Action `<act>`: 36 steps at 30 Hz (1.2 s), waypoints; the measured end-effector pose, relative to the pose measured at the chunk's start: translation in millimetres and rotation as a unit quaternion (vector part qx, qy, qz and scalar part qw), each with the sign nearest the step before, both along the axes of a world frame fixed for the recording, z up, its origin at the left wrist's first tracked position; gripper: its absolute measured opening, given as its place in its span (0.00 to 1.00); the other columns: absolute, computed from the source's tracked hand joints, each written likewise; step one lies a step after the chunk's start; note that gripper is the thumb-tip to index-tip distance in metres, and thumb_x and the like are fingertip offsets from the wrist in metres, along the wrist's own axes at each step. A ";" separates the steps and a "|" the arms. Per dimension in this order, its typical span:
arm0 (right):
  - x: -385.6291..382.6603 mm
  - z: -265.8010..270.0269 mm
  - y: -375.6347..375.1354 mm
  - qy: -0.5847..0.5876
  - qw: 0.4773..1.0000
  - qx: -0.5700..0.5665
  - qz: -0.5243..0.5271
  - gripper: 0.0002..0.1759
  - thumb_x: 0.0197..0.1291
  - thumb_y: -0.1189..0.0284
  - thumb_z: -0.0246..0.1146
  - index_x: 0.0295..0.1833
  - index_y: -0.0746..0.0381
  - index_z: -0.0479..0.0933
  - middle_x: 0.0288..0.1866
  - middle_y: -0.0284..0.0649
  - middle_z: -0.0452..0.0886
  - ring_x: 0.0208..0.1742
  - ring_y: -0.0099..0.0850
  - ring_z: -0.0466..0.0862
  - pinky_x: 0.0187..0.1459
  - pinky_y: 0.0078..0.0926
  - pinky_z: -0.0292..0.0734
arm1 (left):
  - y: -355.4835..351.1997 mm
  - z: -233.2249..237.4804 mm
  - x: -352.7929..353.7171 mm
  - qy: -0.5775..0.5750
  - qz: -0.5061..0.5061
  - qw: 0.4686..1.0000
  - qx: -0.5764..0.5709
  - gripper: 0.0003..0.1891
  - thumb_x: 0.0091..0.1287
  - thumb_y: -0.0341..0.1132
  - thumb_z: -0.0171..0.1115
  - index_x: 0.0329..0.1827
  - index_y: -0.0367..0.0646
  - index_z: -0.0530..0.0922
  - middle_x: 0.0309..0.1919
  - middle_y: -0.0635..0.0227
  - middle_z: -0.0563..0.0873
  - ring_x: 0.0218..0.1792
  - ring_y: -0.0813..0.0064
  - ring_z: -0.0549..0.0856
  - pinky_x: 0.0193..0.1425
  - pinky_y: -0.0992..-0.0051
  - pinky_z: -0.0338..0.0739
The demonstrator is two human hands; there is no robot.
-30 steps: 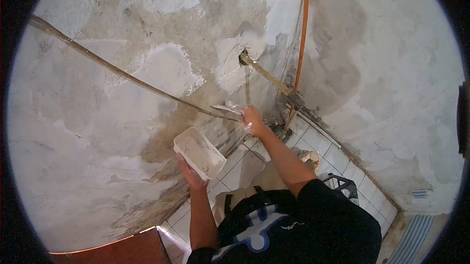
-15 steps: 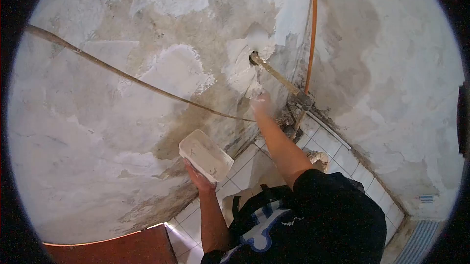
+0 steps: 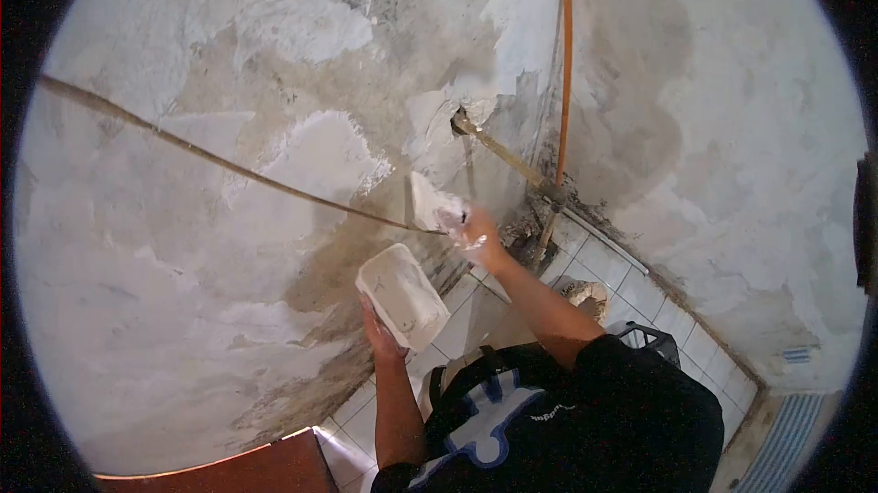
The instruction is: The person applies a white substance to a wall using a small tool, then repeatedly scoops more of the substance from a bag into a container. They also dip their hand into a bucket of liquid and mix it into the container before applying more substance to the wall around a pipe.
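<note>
Your left hand (image 3: pixel 384 336) grasps a pale rectangular tub (image 3: pixel 402 296), supporting it from its left and lower side. The tub is tilted, and its open side is turned toward you, so you can see inside it a whitish paste (image 3: pixel 413 303), spread over the bottom and the walls. It is in front of the stained wall (image 3: pixel 183 328), above the white tiled floor (image 3: pixel 455 333).

Your right hand (image 3: pixel 480 235) is closed around a flat scraper (image 3: pixel 426 203), which is located above the tub and a little to its right, apart from it. The blade points up and to the left, and it is coated with white material. The same white material is also on your fingers. Whether the blade touches the wall, I cannot tell.

Higher than the scraper, there is a dark hole (image 3: pixel 459 121) in the wall, with rough white plaster around it. From this hole a yellowish pipe (image 3: pixel 503 155) goes down to the right, until a dark joint (image 3: pixel 551 191) near the corner. Above this joint, an orange pipe (image 3: pixel 564 81) stands almost upright along the corner. On the left, a long brown hose or rod (image 3: pixel 210 156) crosses in front of the wall, and its lower end comes close to your right hand.
</note>
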State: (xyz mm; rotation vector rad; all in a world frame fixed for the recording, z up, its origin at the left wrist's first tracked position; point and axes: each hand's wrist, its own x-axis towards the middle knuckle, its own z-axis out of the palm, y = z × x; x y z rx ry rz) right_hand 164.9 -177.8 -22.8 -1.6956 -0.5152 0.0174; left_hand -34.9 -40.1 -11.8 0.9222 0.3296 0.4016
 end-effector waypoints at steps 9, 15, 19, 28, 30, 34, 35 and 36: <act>48.2 109.8 -136.8 0.028 0.984 0.165 -0.061 0.18 0.59 0.65 0.68 0.49 0.67 0.77 0.39 0.38 0.83 0.40 0.25 0.80 0.45 0.25 0.76 | -52.7 34.7 75.2 -0.026 -0.105 0.989 -0.096 0.30 0.75 0.55 0.42 0.69 0.42 0.65 0.61 0.61 0.77 0.60 0.63 0.77 0.66 0.62 0.71; 118.4 76.3 -200.7 0.205 0.947 0.238 -0.061 0.19 0.55 0.69 0.71 0.48 0.69 0.77 0.36 0.36 0.81 0.35 0.25 0.80 0.38 0.25 0.76 | -79.9 25.6 120.7 -0.042 -0.075 0.987 -0.138 0.30 0.74 0.56 0.43 0.69 0.43 0.66 0.60 0.61 0.77 0.59 0.62 0.78 0.64 0.60 0.72; 153.3 48.1 -205.9 0.294 0.928 0.229 -0.015 0.19 0.57 0.72 0.68 0.53 0.67 0.76 0.44 0.37 0.83 0.39 0.22 0.82 0.36 0.21 0.77 | -98.1 34.2 134.5 -0.036 0.000 0.996 -0.088 0.30 0.73 0.56 0.44 0.69 0.45 0.66 0.61 0.61 0.76 0.59 0.62 0.77 0.64 0.59 0.72; 205.5 -17.3 -187.4 0.322 0.927 0.162 0.105 0.20 0.56 0.82 0.59 0.56 0.63 0.72 0.40 0.34 0.80 0.36 0.25 0.79 0.38 0.24 0.78 | -108.3 16.3 130.7 0.010 0.092 0.992 -0.085 0.30 0.72 0.56 0.45 0.69 0.46 0.66 0.62 0.63 0.75 0.60 0.62 0.76 0.65 0.59 0.70; 201.2 -21.9 -188.1 0.274 0.938 0.197 0.077 0.16 0.57 0.80 0.59 0.52 0.71 0.74 0.42 0.40 0.82 0.42 0.30 0.81 0.41 0.28 0.74 | -111.2 15.2 132.9 0.012 0.109 0.989 -0.096 0.30 0.72 0.56 0.46 0.70 0.46 0.66 0.62 0.63 0.75 0.61 0.62 0.75 0.65 0.60 0.69; 214.0 -47.0 -184.2 0.304 0.928 0.188 0.108 0.20 0.56 0.80 0.60 0.56 0.70 0.72 0.46 0.42 0.81 0.45 0.33 0.81 0.45 0.31 0.74 | -109.6 10.7 133.7 0.005 0.122 0.986 -0.113 0.29 0.72 0.55 0.46 0.69 0.46 0.66 0.62 0.63 0.75 0.61 0.61 0.75 0.65 0.59 0.70; 214.9 -59.7 -183.7 0.299 0.918 0.232 0.122 0.22 0.56 0.79 0.61 0.58 0.68 0.71 0.47 0.42 0.81 0.46 0.34 0.81 0.46 0.32 0.74 | -110.3 13.2 134.6 0.002 0.123 0.986 -0.111 0.29 0.72 0.55 0.46 0.69 0.46 0.66 0.62 0.63 0.75 0.61 0.61 0.75 0.65 0.60 0.70; 215.8 -67.0 -184.1 0.292 0.906 0.276 0.135 0.24 0.55 0.78 0.63 0.59 0.67 0.71 0.48 0.43 0.81 0.47 0.36 0.81 0.47 0.33 0.74 | -111.0 14.5 136.0 0.001 0.124 0.986 -0.111 0.29 0.73 0.55 0.46 0.69 0.46 0.66 0.62 0.62 0.75 0.61 0.61 0.75 0.65 0.60 0.70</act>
